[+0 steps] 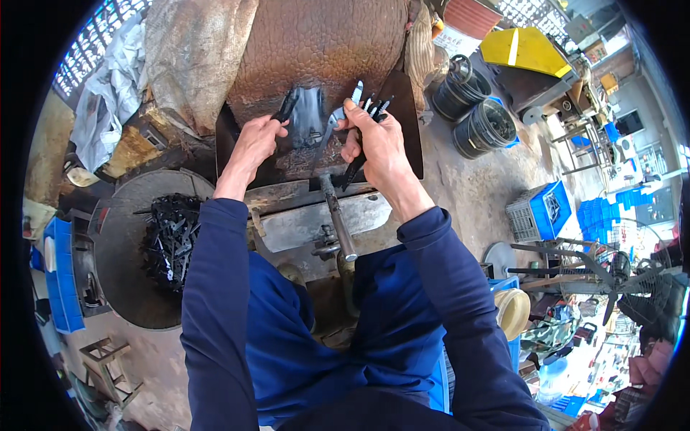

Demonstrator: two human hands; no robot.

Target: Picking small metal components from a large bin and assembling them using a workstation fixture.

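Standing at the far left, a blue crate (66,284) is near a round tub (121,251) holding a heap of dark scraps (172,241). Next, the left hand (253,144) has its fingers closed around a dark piece (287,105), just left of a shiny grey surface (309,118); whether they touch, I cannot tell. Right of that, the right hand (381,147) grips several metal pieces (357,92), fanned out, with black buckets (476,140) farther right.

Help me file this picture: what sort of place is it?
Probably a metalworking workshop: metal-looking pieces in the right hand, a round tub of dark parts, and black buckets to the right.
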